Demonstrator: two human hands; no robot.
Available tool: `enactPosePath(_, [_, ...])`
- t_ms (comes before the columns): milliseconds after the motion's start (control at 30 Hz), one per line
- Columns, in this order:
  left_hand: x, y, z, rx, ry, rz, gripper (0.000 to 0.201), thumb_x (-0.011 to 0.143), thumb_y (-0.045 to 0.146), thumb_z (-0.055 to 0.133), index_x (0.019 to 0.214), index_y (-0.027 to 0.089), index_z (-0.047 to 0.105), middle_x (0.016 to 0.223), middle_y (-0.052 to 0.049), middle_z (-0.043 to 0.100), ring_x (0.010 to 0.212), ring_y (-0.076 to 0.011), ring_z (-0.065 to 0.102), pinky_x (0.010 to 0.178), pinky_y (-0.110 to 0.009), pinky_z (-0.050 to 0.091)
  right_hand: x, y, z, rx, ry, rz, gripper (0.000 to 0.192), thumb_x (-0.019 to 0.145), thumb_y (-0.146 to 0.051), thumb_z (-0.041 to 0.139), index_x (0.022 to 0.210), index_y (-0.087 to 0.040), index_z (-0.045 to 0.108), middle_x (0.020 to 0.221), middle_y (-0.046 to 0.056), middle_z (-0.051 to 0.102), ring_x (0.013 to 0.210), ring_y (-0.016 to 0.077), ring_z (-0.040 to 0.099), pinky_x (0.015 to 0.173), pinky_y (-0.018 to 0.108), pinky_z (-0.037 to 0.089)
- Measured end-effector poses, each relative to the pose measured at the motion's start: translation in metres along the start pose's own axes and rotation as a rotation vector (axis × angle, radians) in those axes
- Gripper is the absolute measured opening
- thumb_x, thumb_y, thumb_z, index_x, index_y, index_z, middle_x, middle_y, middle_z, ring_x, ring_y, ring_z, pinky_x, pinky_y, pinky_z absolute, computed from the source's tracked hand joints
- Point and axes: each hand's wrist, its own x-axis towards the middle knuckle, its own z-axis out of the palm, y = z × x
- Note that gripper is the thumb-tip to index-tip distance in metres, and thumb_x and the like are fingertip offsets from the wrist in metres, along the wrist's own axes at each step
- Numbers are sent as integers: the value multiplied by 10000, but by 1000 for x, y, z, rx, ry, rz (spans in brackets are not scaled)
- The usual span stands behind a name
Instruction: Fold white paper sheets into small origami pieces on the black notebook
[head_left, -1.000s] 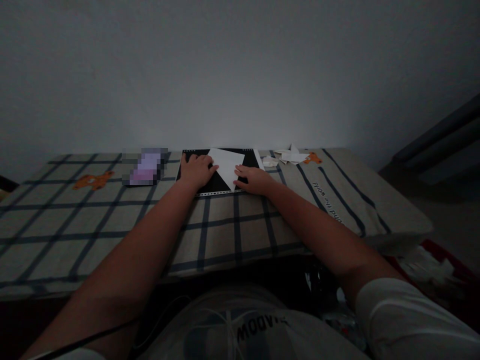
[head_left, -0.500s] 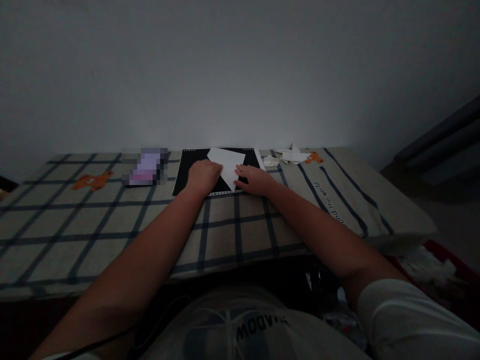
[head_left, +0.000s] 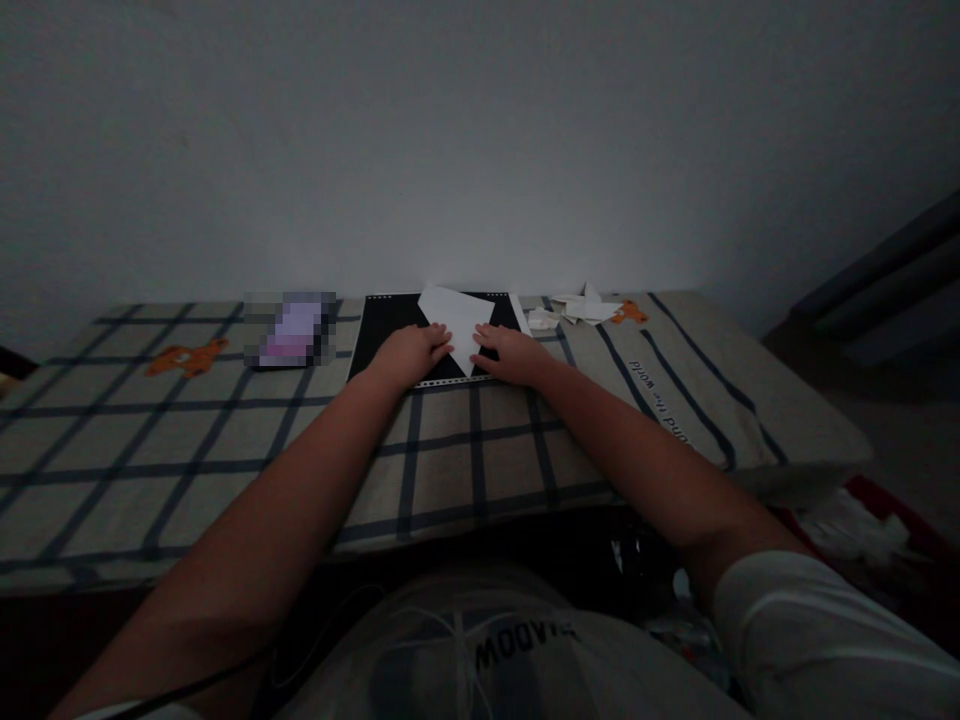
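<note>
A folded sheet of white paper [head_left: 457, 308] lies on a black sheet [head_left: 386, 325] with rows of holes along its edges. The paper has a broad far end and narrows to a point toward me. My left hand [head_left: 411, 352] rests at its left edge, fingers stretched out and slightly apart, fingertips touching it. On the opposite edge lies my right hand [head_left: 510, 352], its fingers spread with the tips on the paper. Both hands are open, with part of the paper showing between them. The undersides of the fingers are hidden.
A folded white paper figure [head_left: 587, 305] and a small piece of folded paper [head_left: 543, 319] sit to the right. A blurred-out phone-like device [head_left: 292, 332] stands at left on the checked tablecloth [head_left: 442, 450]. Behind the table rises a plain wall [head_left: 480, 150].
The fingers of my left hand have uncurled and spread along the paper's left edge. The paper's far end appears slightly higher, and my right hand has barely moved.
</note>
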Motion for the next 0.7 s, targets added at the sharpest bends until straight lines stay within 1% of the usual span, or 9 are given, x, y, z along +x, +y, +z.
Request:
enactPosePath(67, [-3, 2, -3, 10, -29, 32, 456, 1042, 372, 428, 1430, 197, 591, 1560, -94, 508, 1427, -254, 496, 1197, -405, 339, 0, 1, 2, -5, 8, -6, 544, 1021, -408, 494, 1463, -96, 558, 1553, 172, 494, 1466, 279, 450, 1230, 467, 345])
enactPosePath(133, [-6, 6, -4, 15, -54, 43, 493, 1037, 404, 437, 1461, 180, 552, 1577, -122, 484, 1472, -253, 437, 1227, -426, 287, 0, 1, 3, -11, 6, -6, 557, 1023, -414, 486, 1469, -85, 548, 1552, 174, 495, 1468, 274, 447, 1231, 452, 346])
enactPosePath(200, [-8, 10, -5, 18, -73, 40, 555, 1027, 460, 447, 1488, 160, 517, 1589, -148, 463, 1493, -267, 403, 1236, -442, 266, 0, 2, 4, -9, 2, -1, 570, 1020, -414, 492, 1474, -73, 539, 1552, 181, 493, 1473, 277, 440, 1234, 450, 343])
enactPosePath(300, [-11, 16, -4, 15, -75, 31, 651, 1010, 535, 448, 1512, 122, 480, 1610, -187, 416, 1515, -290, 361, 1244, -463, 245, 1, 4, 6, -2, 7, 2, 561, 1012, -402, 505, 1479, -92, 539, 1562, 174, 478, 1472, 290, 440, 1230, 481, 346])
enactPosePath(400, [-12, 18, -1, 5, -81, 31, 733, 1003, 576, 438, 1533, 71, 434, 1627, -221, 367, 1539, -301, 309, 1249, -488, 233, 2, 6, 8, 2, 12, 1, 557, 1006, -394, 515, 1474, -91, 545, 1565, 178, 470, 1475, 294, 435, 1233, 484, 341])
enactPosePath(500, [-13, 20, 0, 0, -92, 29, 781, 996, 603, 432, 1553, 57, 398, 1644, -226, 327, 1553, -305, 274, 1254, -493, 222, 1, 7, 8, 11, 7, 1, 565, 1005, -388, 518, 1469, -67, 543, 1562, 193, 469, 1483, 286, 423, 1239, 461, 333])
enactPosePath(633, [-16, 24, -2, 1, -103, 6, 890, 947, 677, 478, 1578, 61, 355, 1656, -228, 301, 1556, -327, 259, 1259, -479, 205, 1, 7, 7, 13, 8, -1, 556, 1007, -401, 516, 1469, -93, 548, 1571, 176, 466, 1484, 277, 423, 1234, 455, 340])
enactPosePath(700, [-18, 27, -3, 8, -111, -2, 901, 944, 686, 477, 1590, 73, 336, 1663, -220, 290, 1559, -327, 250, 1260, -474, 197, 0, 7, 7, 14, 7, 1, 561, 1009, -409, 515, 1466, -86, 551, 1568, 183, 468, 1482, 276, 425, 1233, 449, 342])
